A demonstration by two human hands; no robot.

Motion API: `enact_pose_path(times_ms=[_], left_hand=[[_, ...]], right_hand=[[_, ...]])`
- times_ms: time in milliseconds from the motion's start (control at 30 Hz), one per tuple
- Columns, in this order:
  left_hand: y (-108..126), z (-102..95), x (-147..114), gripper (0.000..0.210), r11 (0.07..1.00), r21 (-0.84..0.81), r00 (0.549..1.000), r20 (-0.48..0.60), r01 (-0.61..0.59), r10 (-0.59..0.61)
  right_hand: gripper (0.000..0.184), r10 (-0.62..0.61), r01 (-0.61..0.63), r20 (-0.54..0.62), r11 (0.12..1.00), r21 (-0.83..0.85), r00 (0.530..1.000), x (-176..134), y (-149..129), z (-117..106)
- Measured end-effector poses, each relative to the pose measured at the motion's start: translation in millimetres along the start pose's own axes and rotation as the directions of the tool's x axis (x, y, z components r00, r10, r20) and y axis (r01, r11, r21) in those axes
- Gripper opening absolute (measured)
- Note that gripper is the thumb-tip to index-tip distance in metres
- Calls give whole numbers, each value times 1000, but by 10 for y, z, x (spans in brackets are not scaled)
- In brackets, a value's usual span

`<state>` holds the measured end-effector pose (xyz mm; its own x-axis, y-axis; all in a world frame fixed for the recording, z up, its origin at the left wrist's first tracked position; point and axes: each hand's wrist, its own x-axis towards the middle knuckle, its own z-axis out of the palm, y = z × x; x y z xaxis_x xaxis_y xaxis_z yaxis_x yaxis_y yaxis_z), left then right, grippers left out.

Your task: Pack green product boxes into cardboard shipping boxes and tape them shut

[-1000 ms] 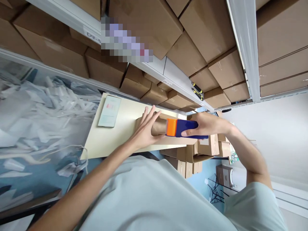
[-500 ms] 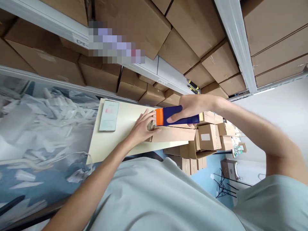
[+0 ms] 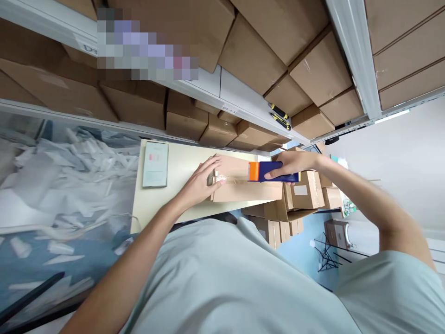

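A long cardboard box (image 3: pixel 239 191) lies on the pale yellow tabletop (image 3: pixel 184 167), with a strip of clear tape along its upper face. My left hand (image 3: pixel 201 178) grips its left end, fingers over the far part and thumb on the near part. My right hand (image 3: pixel 287 168) is closed around a dark blue tape dispenser (image 3: pixel 269 171) with an orange front, held over the right half of the box. A flat light-green box (image 3: pixel 155 164) rests at the table's left end, apart from both hands.
Shelves with many cardboard boxes (image 3: pixel 257 51) rise beyond the table. Two yellow-and-black box cutters (image 3: pixel 280 121) lie on the shelf edge (image 3: pixel 239 113). White wrapping scraps (image 3: pixel 69 181) cover the left side. More cardboard boxes (image 3: pixel 308 190) are stacked to the right.
My right hand has moved the tape dispenser rightward along the box, away from my left hand. More of the box's taped upper face now shows. My left hand stays at the left end.
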<state>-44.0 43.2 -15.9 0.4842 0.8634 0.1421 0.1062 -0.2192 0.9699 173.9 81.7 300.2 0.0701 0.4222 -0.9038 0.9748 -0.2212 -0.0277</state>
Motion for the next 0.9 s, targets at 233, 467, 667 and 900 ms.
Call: enact_pose_path(times_ms=[233,467,667,900], left_hand=[[92,167,-41,62,999,52,999,-36,-1,3],[247,564,-43,89,971,106,957,-219,216,-189],[170,580,-12,101,972,98,960,-203,214,-191],[108,554,-18,101,974,106,971,-158,199,-181]], right_hand=[[68,-185,177,31,968,176,982,394,588,170],[63,-290,281,29,942,183,956,525,785,132],[62,-354,341,57,927,158,934,361,664,-30],[64,-333,329,29,939,97,942,451,877,69]])
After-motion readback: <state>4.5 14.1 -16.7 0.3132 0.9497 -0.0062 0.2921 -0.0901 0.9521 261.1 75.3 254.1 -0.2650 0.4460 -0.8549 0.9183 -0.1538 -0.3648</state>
